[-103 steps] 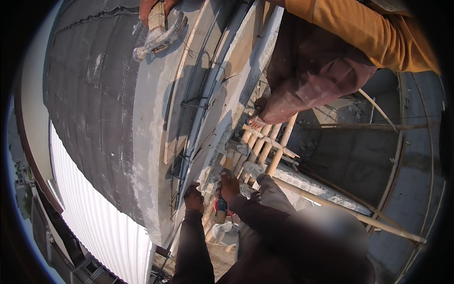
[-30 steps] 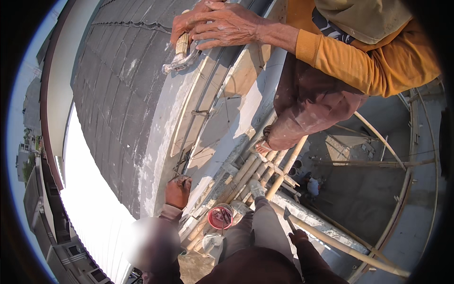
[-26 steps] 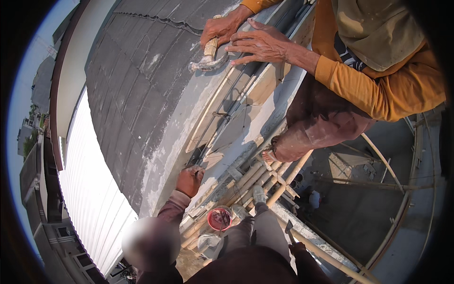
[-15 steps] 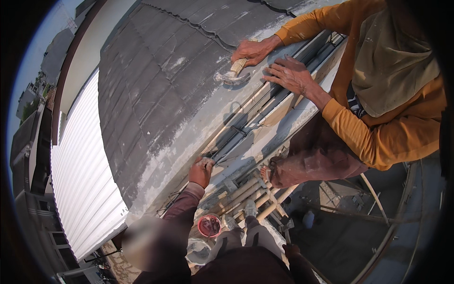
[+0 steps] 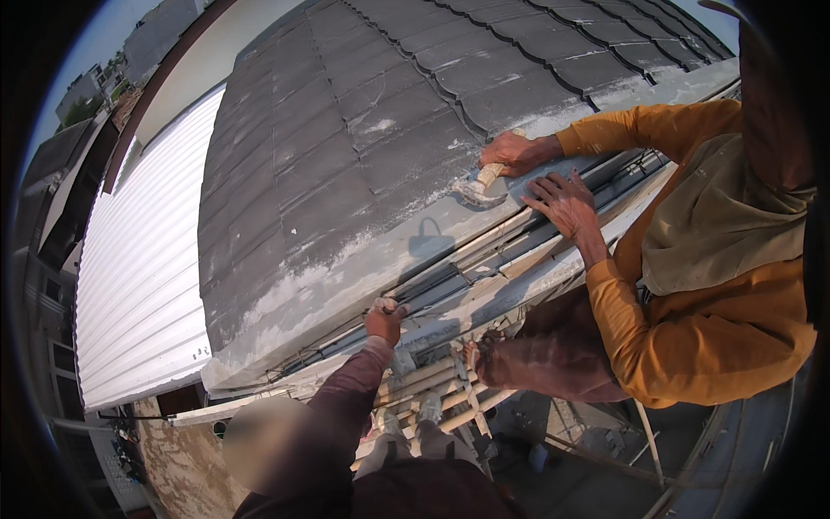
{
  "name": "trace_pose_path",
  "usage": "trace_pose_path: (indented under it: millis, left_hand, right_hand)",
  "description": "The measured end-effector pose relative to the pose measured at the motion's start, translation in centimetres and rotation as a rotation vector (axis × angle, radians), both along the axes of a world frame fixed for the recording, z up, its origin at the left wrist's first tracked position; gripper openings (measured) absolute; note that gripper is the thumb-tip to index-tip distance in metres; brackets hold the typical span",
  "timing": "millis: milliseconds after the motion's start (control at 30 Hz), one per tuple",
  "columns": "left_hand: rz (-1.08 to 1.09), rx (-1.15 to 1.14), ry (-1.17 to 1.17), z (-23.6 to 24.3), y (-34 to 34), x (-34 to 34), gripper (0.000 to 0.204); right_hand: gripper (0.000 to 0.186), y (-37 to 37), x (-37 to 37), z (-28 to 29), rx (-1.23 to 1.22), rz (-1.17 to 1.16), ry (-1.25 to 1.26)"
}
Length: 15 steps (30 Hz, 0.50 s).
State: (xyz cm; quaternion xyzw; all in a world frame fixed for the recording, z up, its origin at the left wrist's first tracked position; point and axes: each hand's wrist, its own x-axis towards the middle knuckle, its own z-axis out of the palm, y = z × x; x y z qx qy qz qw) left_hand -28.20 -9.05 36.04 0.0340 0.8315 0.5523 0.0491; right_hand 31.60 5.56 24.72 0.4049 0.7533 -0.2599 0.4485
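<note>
My left hand [image 5: 386,321] is closed at the edge of a long open channel [image 5: 471,270] with thin metal rods lying along it. Whatever its fingers grip there is too small to make out. My right hand is out of view. Across from me, a co-worker in an orange shirt holds a claw hammer [image 5: 490,179] in one hand [image 5: 521,154], its head over the grey ledge [image 5: 346,285] beside the roof. The co-worker's other hand [image 5: 564,203] lies spread over the channel.
Dark roof tiles [image 5: 380,130] slope up beyond the ledge. White corrugated sheeting [image 5: 143,259] lies to the left. Bamboo poles [image 5: 424,381] form a scaffold under my feet, beside the co-worker's leg [image 5: 553,346]. A lower level shows below, at the right.
My view has swung, so more roof shows and the red bucket has gone out of sight. My left hand stays at the channel. My right hand has dropped out of view.
</note>
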Motion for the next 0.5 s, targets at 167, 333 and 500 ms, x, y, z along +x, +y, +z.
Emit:
trace_pose_path:
  millis: [167, 333, 500]
  left_hand:
    - [0.079, 0.157, -0.112, 2.3, 4.2, 1.9, 0.012]
    - [0.110, -0.126, 0.096, 1.4, 2.9, 1.9, 0.018]
    - [0.025, -0.297, -0.061, 3.6, 4.3, 2.5, 0.027]
  right_hand:
    - [0.041, 6.3, -3.4, 1.9, 0.150, 0.023, 0.190]
    - [0.041, 13.7, -22.3, 10.1, 0.340, 0.225, 0.670]
    - [0.041, 20.5, -41.6, 23.9, 0.655, 0.635, 1.109]
